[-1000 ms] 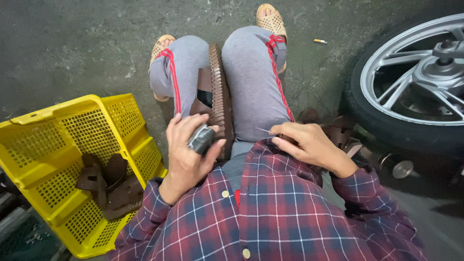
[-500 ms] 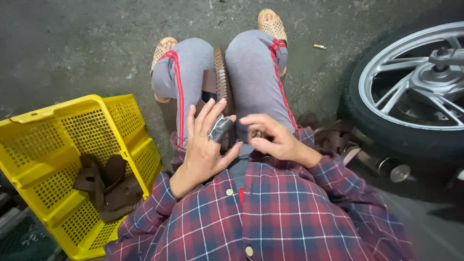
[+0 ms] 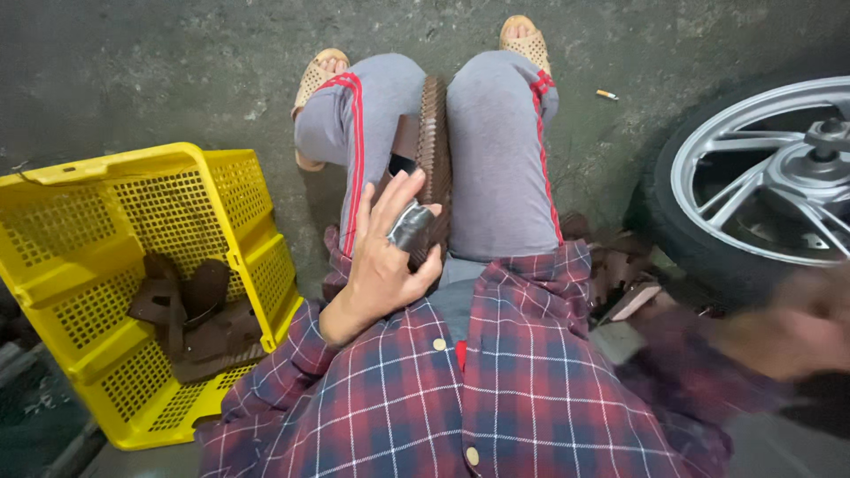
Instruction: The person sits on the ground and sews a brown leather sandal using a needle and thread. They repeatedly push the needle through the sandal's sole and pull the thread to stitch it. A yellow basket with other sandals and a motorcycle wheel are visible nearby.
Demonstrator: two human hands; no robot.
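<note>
I sit on the ground in grey trousers with red side stripes and a plaid shirt. My left hand [image 3: 382,265] rests in my lap, fingers spread upward, with a small grey metallic piece [image 3: 411,227] pinched against the thumb. A brown ribbed part [image 3: 434,150] stands on edge between my knees, just beyond that hand. My right hand [image 3: 801,327] is blurred at the right edge, low beside the wheel; whether it holds anything cannot be made out.
A yellow plastic crate [image 3: 80,265] to my left holds several brown parts [image 3: 190,310]. A tyre with a silver alloy rim [image 3: 761,186] lies at the right. More brown pieces [image 3: 624,274] sit by my right hip. A cigarette butt [image 3: 606,94] lies on the concrete.
My right hand has left my lap and swung out to the right toward the wheel, now blurred. My left hand keeps the grey piece and has opened its fingers.
</note>
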